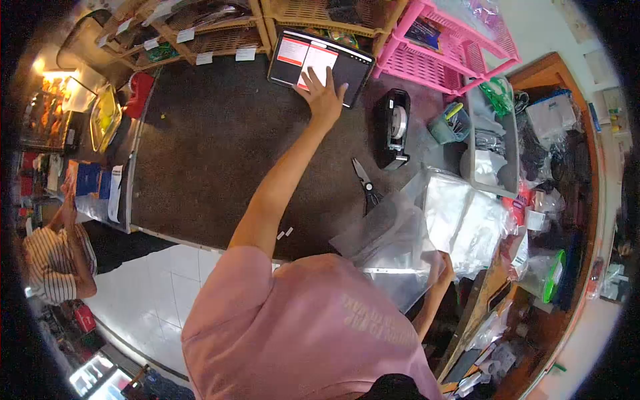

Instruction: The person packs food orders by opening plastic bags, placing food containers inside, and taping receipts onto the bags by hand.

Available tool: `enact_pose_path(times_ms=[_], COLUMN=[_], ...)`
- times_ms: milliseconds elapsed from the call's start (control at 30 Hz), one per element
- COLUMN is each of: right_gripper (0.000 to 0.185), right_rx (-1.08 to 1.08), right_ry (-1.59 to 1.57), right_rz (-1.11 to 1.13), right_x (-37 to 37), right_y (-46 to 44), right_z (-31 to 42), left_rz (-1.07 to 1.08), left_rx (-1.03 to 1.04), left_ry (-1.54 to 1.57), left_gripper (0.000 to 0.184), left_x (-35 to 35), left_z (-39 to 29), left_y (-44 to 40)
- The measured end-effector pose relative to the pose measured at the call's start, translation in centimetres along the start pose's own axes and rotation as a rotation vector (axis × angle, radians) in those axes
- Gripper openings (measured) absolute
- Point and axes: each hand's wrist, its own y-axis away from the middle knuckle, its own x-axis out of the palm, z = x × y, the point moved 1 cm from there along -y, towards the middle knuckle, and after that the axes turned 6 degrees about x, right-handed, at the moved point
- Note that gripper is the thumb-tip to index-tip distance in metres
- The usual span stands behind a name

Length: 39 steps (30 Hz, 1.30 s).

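My left hand (321,93) touches the lit screen of a tablet (350,70) with its fingers spread, holding nothing. The tablet leans at the back of the dark table (200,147). My right hand (443,267) is closed on the edge of a clear plastic bag (400,233) at the table's front right. Beside that hand lies a stack of clear plastic bags (460,213). Black-handled scissors (367,183) lie open left of the bags, and a black tape dispenser (393,130) stands behind them.
Wicker shelves (220,37) and a pink rack (427,57) line the back. At right are a cup with pens (450,125) and a grey bin (493,153). Two small white pieces (285,233) lie near the front edge. Another person (60,260) is at far left.
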Motion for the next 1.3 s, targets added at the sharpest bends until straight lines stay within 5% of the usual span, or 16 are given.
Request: enact_pose_path(times_ms=[100, 267, 400, 467, 533, 633, 667, 700, 833, 900, 933, 967, 1033, 1133, 1233, 1300], right_gripper=[0.02, 0.03, 0.036, 0.038, 0.033, 0.038, 0.038, 0.039, 0.035, 0.029, 0.028, 0.026, 0.019, 0.021, 0.032, 0.04], right_rx=[0.042, 0.074, 0.185, 0.24, 0.16, 0.038, 0.108, 0.178, 0.149, 0.231, 0.199, 0.135, 0.187, 0.055, -0.116, -0.028], right_ry=[-0.023, -0.082, -0.323, -0.848, -0.254, -0.047, -0.303, -0.56, -0.352, -0.28, -0.176, -0.095, 0.079, 0.31, 0.455, 0.39], right_rz=[0.027, -0.083, -0.027, 0.157, 0.119, 0.202, 0.212, 0.216, 0.218, 0.053, -0.052, -0.129, -0.215, -0.251, -0.063, -0.07], right_x=[0.5, 2.1, 3.3, 4.1, 5.5, 5.4, 5.0, 4.6, -0.5, -4.2, -5.8, -7.4, -9.9, -11.6, -11.7, -11.6], right_y=[0.5, 0.1, 0.0, 0.5, 1.0, 0.6, 1.1, 1.4, -0.5, -1.4, -1.6, -2.1, -3.5, -5.1, -5.9, -6.2], right_z=[-2.0, 1.4, 2.5, 2.8, 2.2, 1.8, 2.2, 2.6, -3.2, -7.1, -8.3, -11.0, -15.2, -18.4, -20.2, -18.8], left_rz=[0.202, 0.161, 0.555, 0.608, 0.595, 0.829, 0.957, 0.932, 0.673, 0.829, 0.675, 0.31, 0.458, 0.196, 0.23, 0.23], left_rx=[0.008, -0.084, 0.258, 0.507, 0.573, 0.407, 0.329, 0.277, 0.063, -0.452, -0.41, -0.03, -0.265, 0.027, 0.077, 0.368], left_ry=[-0.066, 0.713, 1.366, 1.135, 1.173, 1.232, 1.212, 1.156, 0.863, 1.008, 1.094, 0.863, 0.94, 0.932, 0.905, 0.867], left_gripper=[0.056, 0.027, 0.059, 0.07, 0.074, 0.063, 0.057, 0.052, 0.041, 0.044, 0.046, 0.046, 0.046, 0.048, 0.046, 0.041], left_x=[-1.6, -9.3, -18.3, -20.8, -21.4, -21.1, -20.8, -20.5, -18.4, -21.5, -21.5, -21.2, -21.9, -22.0, -19.6, -17.5], left_z=[-0.3, -1.5, -6.4, -8.6, -10.7, -11.9, -12.1, -12.1, -10.4, -11.3, -11.2, -11.6, -13.2, -18.2, -23.9, -28.2], left_y=[2.7, 5.7, 9.5, 10.9, 12.7, 15.7, 16.6, 17.2, 18.2, 14.7, 14.8, 14.4, 13.7, 13.0, 13.2, 13.2])
